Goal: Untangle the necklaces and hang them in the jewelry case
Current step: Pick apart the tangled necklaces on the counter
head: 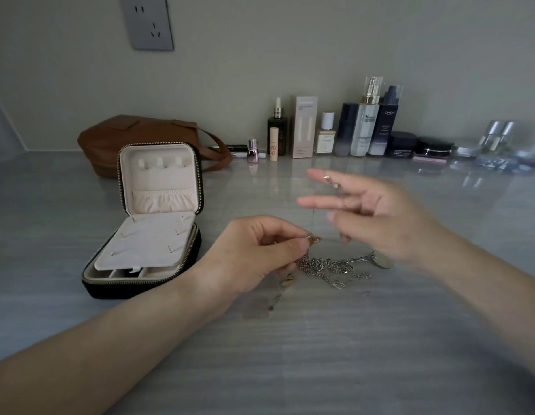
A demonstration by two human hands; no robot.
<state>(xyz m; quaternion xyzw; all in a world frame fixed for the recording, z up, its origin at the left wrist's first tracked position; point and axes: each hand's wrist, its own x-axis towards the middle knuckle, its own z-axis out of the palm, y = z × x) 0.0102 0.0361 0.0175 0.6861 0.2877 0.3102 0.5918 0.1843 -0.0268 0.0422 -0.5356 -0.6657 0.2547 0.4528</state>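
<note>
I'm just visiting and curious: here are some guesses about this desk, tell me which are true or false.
1. The jewelry case stands open. True.
2. A necklace already hangs on the hooks in its lid. False: the hooks are bare.
3. The left hand pinches a gold piece of chain. True.
4. The brown bag sits right of the bottles. False: it lies behind the case, left of the bottles.
5. A silver chain lies tangled on the table. True.
</note>
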